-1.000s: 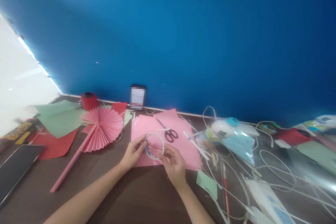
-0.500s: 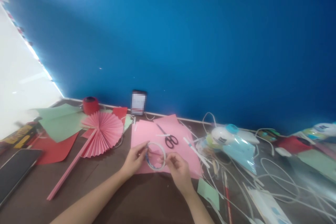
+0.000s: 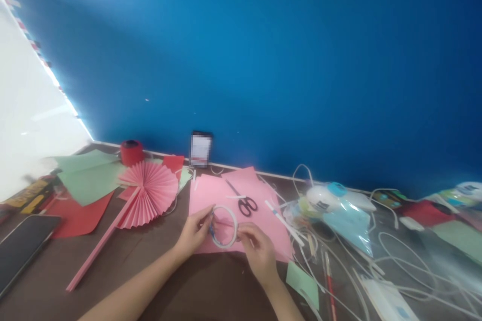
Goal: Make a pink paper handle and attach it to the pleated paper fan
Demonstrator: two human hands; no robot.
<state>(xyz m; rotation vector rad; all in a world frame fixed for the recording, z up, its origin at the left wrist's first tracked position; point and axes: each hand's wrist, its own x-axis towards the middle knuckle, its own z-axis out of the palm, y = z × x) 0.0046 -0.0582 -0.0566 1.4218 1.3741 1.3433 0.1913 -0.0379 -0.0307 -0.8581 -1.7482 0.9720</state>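
Observation:
A thin white roll of tape point(image 3: 235, 220) stands upright between my hands, over pink paper sheets point(image 3: 211, 190). My left hand point(image 3: 194, 233) grips its left rim between thumb and fingers. At the right rim, the fingertips of my right hand point(image 3: 259, 251) are pinched together against the tape; any loose tape end is too small to make out. Behind the roll, dark-handled scissors point(image 3: 246, 205) lie on the pink paper. To the left rests a pleated pink paper fan point(image 3: 154, 195) with a long folded paper handle.
Green paper point(image 3: 88, 175), red paper point(image 3: 81, 215), a red round object point(image 3: 131, 153) and a dark phone point(image 3: 26, 241) lie left. A small blurred-out device point(image 3: 201, 149) leans on the blue wall. Right are tangled white cables point(image 3: 406, 258), a clear-and-blue plastic package point(image 3: 350, 220) and a red pencil-like stick point(image 3: 331, 291).
The whole view has shifted slightly. Both hands keep the roll in nearly the same place, with the right fingers slightly changed in pose at its rim.

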